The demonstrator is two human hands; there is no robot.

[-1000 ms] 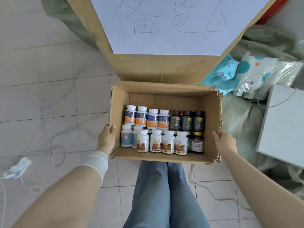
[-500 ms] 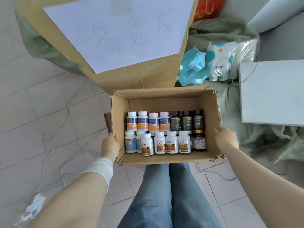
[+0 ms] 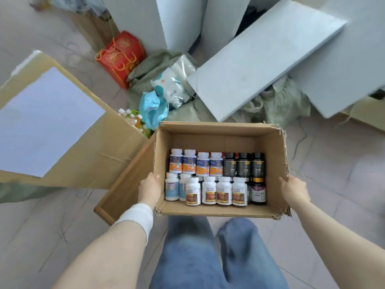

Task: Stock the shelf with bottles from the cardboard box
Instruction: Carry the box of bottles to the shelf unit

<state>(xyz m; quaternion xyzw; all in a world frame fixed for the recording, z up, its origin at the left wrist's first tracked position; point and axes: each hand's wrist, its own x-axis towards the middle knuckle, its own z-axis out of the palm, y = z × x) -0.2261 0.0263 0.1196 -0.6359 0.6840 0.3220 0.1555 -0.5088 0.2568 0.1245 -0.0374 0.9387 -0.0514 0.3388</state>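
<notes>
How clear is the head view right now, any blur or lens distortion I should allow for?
Head view: the cardboard box and bottles are fairly sharp, and both the left hand and right hand are distinct; the edges smear with motion blur, especially the red gift bag; wide-angle bending splays the grey panels; lighting is soft and even, no glare.

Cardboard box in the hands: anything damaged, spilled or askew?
The cardboard box has a torn, ragged rim at its right corners. The bottles inside stand upright in rows, none spilled. The left hand and right hand hold opposite sides.
</notes>
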